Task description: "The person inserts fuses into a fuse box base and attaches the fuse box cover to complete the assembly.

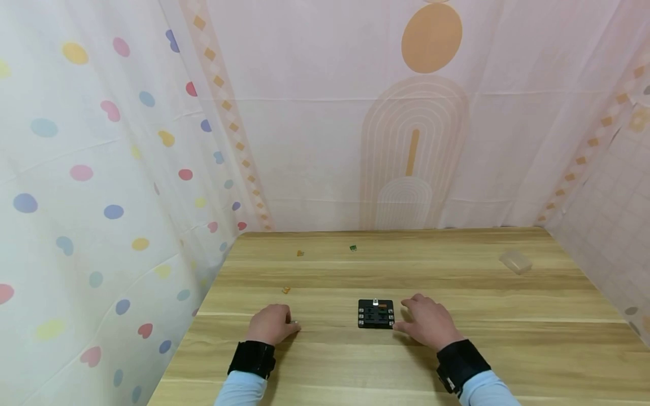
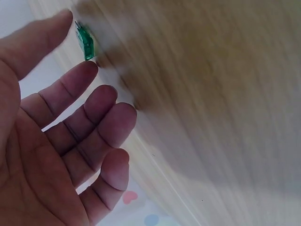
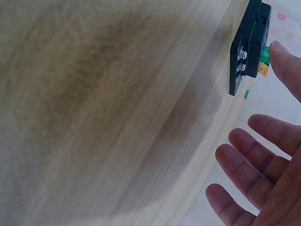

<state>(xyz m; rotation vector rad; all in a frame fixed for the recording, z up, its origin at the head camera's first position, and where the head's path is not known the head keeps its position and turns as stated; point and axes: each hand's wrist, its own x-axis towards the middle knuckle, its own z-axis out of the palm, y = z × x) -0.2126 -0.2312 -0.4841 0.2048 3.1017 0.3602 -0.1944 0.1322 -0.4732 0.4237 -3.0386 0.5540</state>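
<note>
A black fuse block [image 1: 376,324] lies flat in front of me, with screw terminals along its sides. An orange fuse [image 3: 263,70] and a green one [image 3: 265,55] sit in it. Beside its right edge is my right hand [image 1: 429,322], fingers spread and relaxed; in the right wrist view a fingertip overlaps the green fuse's outer end. Left of the block, my left hand [image 1: 271,325] is low over the table, pinching a loose green blade fuse [image 2: 85,43] between thumb and index fingertips. Its other fingers are bent and hold nothing.
Two small orange fuses, one nearer [image 1: 286,290] and one farther [image 1: 300,253], lie on the wooden table [image 1: 325,366]. Another green fuse [image 1: 353,248] lies toward the back. A clear plastic box [image 1: 515,262] is at back right. Patterned curtains [image 1: 315,141] hang behind.
</note>
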